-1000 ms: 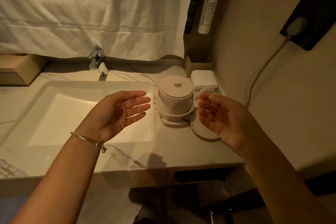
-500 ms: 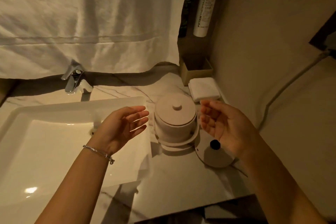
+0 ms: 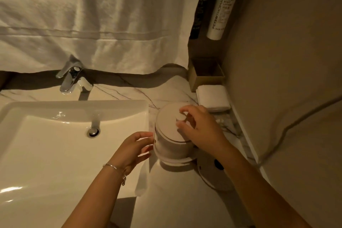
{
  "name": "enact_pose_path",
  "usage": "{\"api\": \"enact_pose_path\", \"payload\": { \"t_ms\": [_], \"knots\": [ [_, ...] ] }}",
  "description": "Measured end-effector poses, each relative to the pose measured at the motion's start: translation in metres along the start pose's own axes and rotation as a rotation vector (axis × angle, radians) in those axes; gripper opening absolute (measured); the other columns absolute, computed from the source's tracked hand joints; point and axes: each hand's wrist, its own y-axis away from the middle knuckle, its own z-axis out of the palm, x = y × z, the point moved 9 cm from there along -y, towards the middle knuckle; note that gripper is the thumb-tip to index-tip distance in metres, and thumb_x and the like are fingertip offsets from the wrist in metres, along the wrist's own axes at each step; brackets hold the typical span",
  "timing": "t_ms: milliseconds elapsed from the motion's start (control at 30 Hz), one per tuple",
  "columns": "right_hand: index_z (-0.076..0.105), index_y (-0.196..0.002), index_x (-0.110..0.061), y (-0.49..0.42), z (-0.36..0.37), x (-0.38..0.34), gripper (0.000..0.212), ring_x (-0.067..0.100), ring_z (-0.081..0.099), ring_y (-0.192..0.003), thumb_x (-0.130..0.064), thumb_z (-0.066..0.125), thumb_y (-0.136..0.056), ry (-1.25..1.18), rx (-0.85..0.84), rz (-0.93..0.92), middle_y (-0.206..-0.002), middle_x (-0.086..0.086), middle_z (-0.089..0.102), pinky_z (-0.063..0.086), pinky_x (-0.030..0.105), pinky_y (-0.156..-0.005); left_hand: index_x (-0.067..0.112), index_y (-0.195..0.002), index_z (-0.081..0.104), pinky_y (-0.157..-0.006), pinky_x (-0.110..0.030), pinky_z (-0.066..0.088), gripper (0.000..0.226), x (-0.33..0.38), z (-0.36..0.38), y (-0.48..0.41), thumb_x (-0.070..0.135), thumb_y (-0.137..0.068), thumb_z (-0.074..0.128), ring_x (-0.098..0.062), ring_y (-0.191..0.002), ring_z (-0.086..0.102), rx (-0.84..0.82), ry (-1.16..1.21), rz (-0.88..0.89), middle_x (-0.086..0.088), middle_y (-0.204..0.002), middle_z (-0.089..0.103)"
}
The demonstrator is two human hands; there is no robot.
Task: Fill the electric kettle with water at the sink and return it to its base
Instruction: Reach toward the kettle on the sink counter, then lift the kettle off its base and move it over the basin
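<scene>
We see the kettle (image 3: 173,140) standing on the marble worktop (image 3: 177,207), just right of the sink (image 3: 55,146) and off its base (image 3: 212,174), which lies just beside it to the right. The base is partly covered by the right forearm, so only its near rim and a dark centre spot show. The right hand (image 3: 200,128) is over the lid (image 3: 169,122), thumb and forefinger pinched on the small knob (image 3: 179,116); the other fingers hide the lid's right edge. The left hand (image 3: 134,149) is spread open against the kettle's left wall, fingertips touching it; whether it presses we cannot tell. Any handle or spout is out of sight. Behind, a hanging towel (image 3: 92,18) covers the wall above the tap (image 3: 71,77). A folded cloth (image 3: 212,98) and a small box (image 3: 206,76) sit in the dim corner, and a cord (image 3: 296,120) runs along the right wall, its ends cut off.
</scene>
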Motion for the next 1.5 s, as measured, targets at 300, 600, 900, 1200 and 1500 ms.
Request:
{"api": "enact_pose_path", "payload": {
  "t_ms": [300,600,900,1200,1500],
  "knots": [
    [0.052,-0.113,-0.022,-0.018,0.007,-0.004,0.030,0.014,0.056,-0.082,-0.035,0.057,-0.087,0.177,-0.018,-0.098,-0.096,-0.001,0.062,0.049,0.030,-0.076,0.013,-0.100,0.062,-0.090,-0.038,0.050,0.018,0.000,0.001,-0.006,0.014,-0.083,0.064,-0.022,-0.087,0.063,-0.016,0.030,0.027,-0.009,-0.095,0.070],
    [0.051,-0.106,-0.025,-0.044,-0.029,-0.007,0.025,0.011,0.057,-0.089,-0.034,0.059,-0.085,-0.344,0.093,-0.053,-0.101,-0.003,0.057,0.052,0.019,-0.066,0.009,-0.104,0.062,-0.079,-0.032,0.053,0.020,-0.002,0.003,-0.009,0.015,-0.084,0.062,-0.027,-0.095,0.063,-0.023,0.051,0.039,-0.014,-0.101,0.068],
    [0.050,-0.103,-0.023,-0.122,-0.046,0.037,0.026,0.022,0.053,-0.098,-0.019,0.065,-0.082,-0.290,0.022,0.048,-0.107,0.003,0.051,0.052,0.032,-0.075,0.006,-0.105,0.061,-0.087,-0.037,0.052,0.022,0.003,0.002,-0.012,0.013,-0.085,0.060,-0.030,-0.096,0.065,-0.070,-0.034,0.091,-0.018,-0.103,0.068],
    [0.053,-0.088,-0.032,-0.144,-0.008,0.122,0.028,0.016,0.057,-0.083,-0.023,0.074,-0.072,0.093,-0.467,0.139,-0.091,-0.005,0.056,0.047,0.022,-0.061,0.009,-0.101,0.063,-0.091,-0.040,0.052,0.016,0.005,0.001,-0.015,0.015,-0.087,0.058,-0.027,-0.097,0.066,-0.084,-0.154,0.130,-0.014,-0.102,0.069],
    [0.057,-0.091,-0.027,-0.136,0.030,0.131,0.022,0.026,0.059,-0.086,-0.021,0.069,-0.073,0.082,-0.559,0.061,-0.096,0.010,0.060,0.052,0.031,-0.076,0.008,-0.101,0.062,-0.087,-0.036,0.053,0.018,0.002,0.002,-0.016,0.015,-0.085,0.059,-0.027,-0.093,0.066,-0.097,-0.115,0.121,-0.016,-0.097,0.069]
  ]
}}
